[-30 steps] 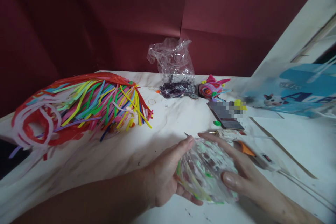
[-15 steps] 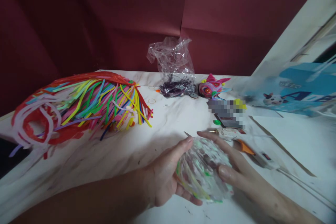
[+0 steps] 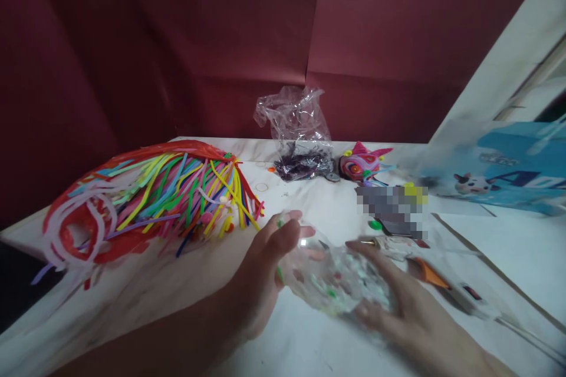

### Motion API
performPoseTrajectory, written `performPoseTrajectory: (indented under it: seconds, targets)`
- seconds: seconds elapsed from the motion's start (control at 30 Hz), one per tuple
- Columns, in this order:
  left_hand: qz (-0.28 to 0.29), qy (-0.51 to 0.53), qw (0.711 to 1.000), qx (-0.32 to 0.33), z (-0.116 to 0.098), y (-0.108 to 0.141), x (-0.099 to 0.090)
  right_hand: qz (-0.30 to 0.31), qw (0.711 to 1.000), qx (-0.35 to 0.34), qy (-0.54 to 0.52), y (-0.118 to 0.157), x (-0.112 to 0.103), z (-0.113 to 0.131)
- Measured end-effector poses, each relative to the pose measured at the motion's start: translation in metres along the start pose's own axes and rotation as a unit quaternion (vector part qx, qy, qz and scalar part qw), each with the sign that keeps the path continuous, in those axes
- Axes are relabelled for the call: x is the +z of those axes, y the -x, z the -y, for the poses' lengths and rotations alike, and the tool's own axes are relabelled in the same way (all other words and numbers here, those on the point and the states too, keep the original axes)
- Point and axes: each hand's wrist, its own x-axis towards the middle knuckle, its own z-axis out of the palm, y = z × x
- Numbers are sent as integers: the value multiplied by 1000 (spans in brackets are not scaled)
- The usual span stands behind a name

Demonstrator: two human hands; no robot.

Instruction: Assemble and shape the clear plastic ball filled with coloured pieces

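A clear plastic bag [image 3: 327, 283] with small pale, green and reddish pieces in it is stretched between my two hands, above the near part of the table. My left hand [image 3: 272, 265] grips its left end, thumb on top and fingers behind the film. Around the fuller right part curl the fingers and thumb of my right hand [image 3: 398, 300], smeared by motion. What exactly the small pieces are is too blurred to tell. Just beyond the bag, a pointed dark metal tip [image 3: 324, 244] shows; the rest of it is hidden.
Colourful pipe cleaners [image 3: 177, 188] in red wrapping lie left. A clear bag of dark pieces [image 3: 303, 164] stands at the back, beside a pink fuzzy figure [image 3: 360, 164]. To the right are a glue gun [image 3: 460, 291] with its cord, a green button [image 3: 375, 225] and a blue printed bag [image 3: 508, 165].
My left hand has moved up and left, pulling the bag's left end out from the rounded bundle. My right hand stays at the other end. The whole view has shifted slightly.
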Motion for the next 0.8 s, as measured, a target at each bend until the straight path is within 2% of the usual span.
performPoseTrajectory:
  seconds: [0.1, 0.2, 0.33, 0.43, 0.5, 0.57, 0.7, 0.73, 0.8]
  targets:
    - [-6, 11, 1000, 26, -3, 1, 1, -35, 994, -53, 91, -2, 7, 9]
    - [-25, 40, 999, -21, -3, 0, 3, -69, 985, -76, 142, -3, 5, 16]
    - [-41, 58, 996, -62, -1, -1, 6, -61, 976, -110, 180, -6, 1, 19]
    - [-49, 60, 996, -40, 2, -1, 5, -48, 974, -118, 185, -7, 6, 17]
    - [-50, 38, 998, 1, 5, -2, 3, -26, 975, -137, 176, -7, 8, 18]
    - [-37, 6, 998, 53, 9, -4, -1, -15, 977, -155, 143, -6, 4, 23]
    - [-18, -51, 993, 105, 19, -6, -5, -110, 984, -140, 3, -3, -11, 45]
    - [-16, -61, 992, 105, 22, -6, -4, -111, 985, -116, -64, -2, -13, 51]
    - [-17, -74, 992, 100, 25, -5, -1, -60, 975, -32, -212, 1, -13, 62]
